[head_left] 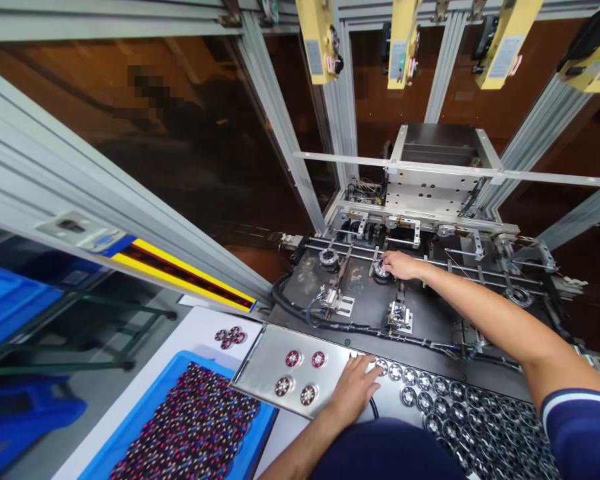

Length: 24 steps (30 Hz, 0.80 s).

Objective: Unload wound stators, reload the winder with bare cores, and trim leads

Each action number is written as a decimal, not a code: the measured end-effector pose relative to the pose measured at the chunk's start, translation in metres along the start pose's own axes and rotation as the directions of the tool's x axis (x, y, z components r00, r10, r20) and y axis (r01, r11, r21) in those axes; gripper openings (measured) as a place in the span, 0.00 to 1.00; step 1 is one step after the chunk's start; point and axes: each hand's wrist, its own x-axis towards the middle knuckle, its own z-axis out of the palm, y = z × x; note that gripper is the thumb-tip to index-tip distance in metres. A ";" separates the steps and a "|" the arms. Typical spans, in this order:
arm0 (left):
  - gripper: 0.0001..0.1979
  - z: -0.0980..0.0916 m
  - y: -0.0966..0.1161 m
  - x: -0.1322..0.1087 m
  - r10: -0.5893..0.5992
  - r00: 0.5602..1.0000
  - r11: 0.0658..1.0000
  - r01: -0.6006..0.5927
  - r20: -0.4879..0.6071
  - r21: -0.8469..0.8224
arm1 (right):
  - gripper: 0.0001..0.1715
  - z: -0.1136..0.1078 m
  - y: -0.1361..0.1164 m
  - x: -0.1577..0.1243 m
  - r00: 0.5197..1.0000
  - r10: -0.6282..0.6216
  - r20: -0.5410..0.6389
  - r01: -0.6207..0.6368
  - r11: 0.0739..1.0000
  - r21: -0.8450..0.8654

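My right hand (401,265) reaches into the machine, its fingers closed on a round stator core (381,268) at a station on the dark machine bed; the fingers partly hide it. My left hand (353,390) rests over the metal tray (260,363) with its fingers apart. Its fingertips lie beside a bare silver stator core (381,367), at the end of the rows. Left of that hand, several stators wound with wire, such as a red one (319,359) and a copper one (307,395), sit spaced out on the tray.
A blue bin (180,363) full of wound stators stands at lower left, with a small group of wound stators (230,337) on the white table. Bare cores (460,410) crowd the tray's right. Cables, brackets and a horizontal bar (350,159) surround the machine; yellow units (403,53) hang above.
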 end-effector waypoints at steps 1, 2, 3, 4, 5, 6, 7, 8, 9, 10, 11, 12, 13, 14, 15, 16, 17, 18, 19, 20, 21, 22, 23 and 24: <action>0.17 0.001 0.000 0.001 -0.002 1.000 1.000 0.002 -0.002 0.010 | 0.16 0.001 -0.002 0.001 1.000 0.027 0.006 -0.027 1.000 -0.010; 0.16 0.003 0.001 0.003 -0.004 1.000 1.000 0.004 -0.005 0.019 | 0.17 0.001 -0.005 0.001 0.998 0.056 0.010 -0.056 0.998 -0.021; 0.15 0.004 0.001 0.004 -0.007 1.000 1.000 0.007 -0.008 0.026 | 0.17 0.002 -0.008 0.002 0.996 0.083 0.013 -0.083 0.996 -0.031; 0.14 0.006 0.001 0.005 -0.010 1.000 0.999 0.011 -0.011 0.031 | 0.17 0.003 -0.011 0.002 0.994 0.107 0.015 -0.107 0.993 -0.041; 0.12 0.008 0.001 0.006 -0.014 1.000 0.999 0.015 -0.013 0.034 | 0.17 0.004 -0.013 0.002 0.992 0.128 0.016 -0.127 0.991 -0.049; 0.10 0.009 0.001 0.007 -0.018 1.000 0.999 0.019 -0.016 0.036 | 0.17 0.005 -0.016 0.003 0.989 0.144 0.018 -0.143 0.988 -0.055; 0.09 0.010 0.000 0.008 -0.022 1.000 0.999 0.022 -0.017 0.035 | 0.17 0.007 -0.017 0.003 0.987 0.156 0.020 -0.155 0.986 -0.059; 0.08 0.011 0.001 0.009 -0.025 1.000 0.999 0.026 -0.018 0.032 | 0.17 0.008 -0.018 0.003 0.986 0.165 0.023 -0.164 0.985 -0.062; 0.07 0.012 0.001 0.009 -0.028 0.999 0.999 0.028 -0.018 0.027 | 0.17 0.008 -0.018 0.003 0.985 0.172 0.026 -0.170 0.983 -0.064; 0.07 0.013 0.001 0.009 -0.030 0.999 0.999 0.031 -0.018 0.019 | 0.17 0.009 -0.018 0.004 0.984 0.176 0.028 -0.174 0.983 -0.065; 0.07 0.013 0.002 0.009 -0.033 0.999 0.999 0.033 -0.019 0.008 | 0.17 0.010 -0.017 0.004 0.983 0.180 0.031 -0.178 0.982 -0.066; 0.08 0.013 0.002 0.009 -0.034 0.999 0.999 0.034 -0.019 -0.007 | 0.17 0.011 -0.016 0.005 0.983 0.182 0.034 -0.180 0.981 -0.066; 0.09 0.012 0.003 0.009 -0.036 0.999 0.999 0.035 -0.020 -0.025 | 0.17 0.011 -0.015 0.006 0.982 0.184 0.035 -0.181 0.981 -0.066; 0.10 0.011 0.005 0.008 -0.037 0.999 0.998 0.036 -0.021 -0.046 | 0.17 0.012 -0.014 0.007 0.982 0.183 0.036 -0.181 0.981 -0.067; 0.11 0.010 0.006 0.008 -0.038 0.999 0.997 0.036 -0.024 -0.071 | 0.17 0.012 -0.012 0.007 0.983 0.180 0.035 -0.177 0.982 -0.069; 0.12 0.008 0.008 0.007 -0.039 0.999 0.994 0.036 -0.029 -0.099 | 0.17 0.013 -0.011 0.008 0.984 0.174 0.033 -0.171 0.983 -0.071; 0.13 0.005 0.010 0.007 -0.041 0.998 0.991 0.036 -0.037 -0.128 | 0.17 0.013 -0.010 0.009 0.986 0.165 0.029 -0.163 0.984 -0.074; 0.14 0.002 0.012 0.006 -0.044 0.998 0.987 0.036 -0.047 -0.159 | 0.17 0.014 -0.009 0.009 0.988 0.154 0.023 -0.152 0.985 -0.078; 0.14 -0.002 0.014 0.005 -0.049 0.997 0.981 0.037 -0.060 -0.192 | 0.16 0.014 -0.008 0.009 0.990 0.141 0.013 -0.139 0.987 -0.083; 0.15 -0.008 0.017 0.003 -0.058 0.996 0.974 0.040 -0.075 -0.225 | 0.16 0.014 -0.008 0.009 0.992 0.125 -0.001 -0.124 0.988 -0.089; 0.14 -0.014 0.019 0.001 -0.071 0.993 0.965 0.046 -0.092 -0.258 | 0.16 0.014 -0.008 0.008 0.994 0.106 -0.021 -0.107 0.989 -0.097; 0.14 -0.022 0.021 -0.002 -0.090 0.990 0.955 0.054 -0.110 -0.291 | 0.16 0.014 -0.007 0.005 0.995 0.083 -0.046 -0.088 0.990 -0.107; 0.13 -0.030 0.023 -0.005 -0.113 0.985 0.944 0.067 -0.128 -0.323 | 0.16 0.014 -0.007 0.002 0.996 0.056 -0.074 -0.065 0.991 -0.119; 0.12 -0.040 0.024 -0.009 -0.141 0.979 0.933 0.082 -0.145 -0.351 | 0.16 0.014 -0.006 -0.002 0.994 0.025 -0.103 -0.038 0.990 -0.133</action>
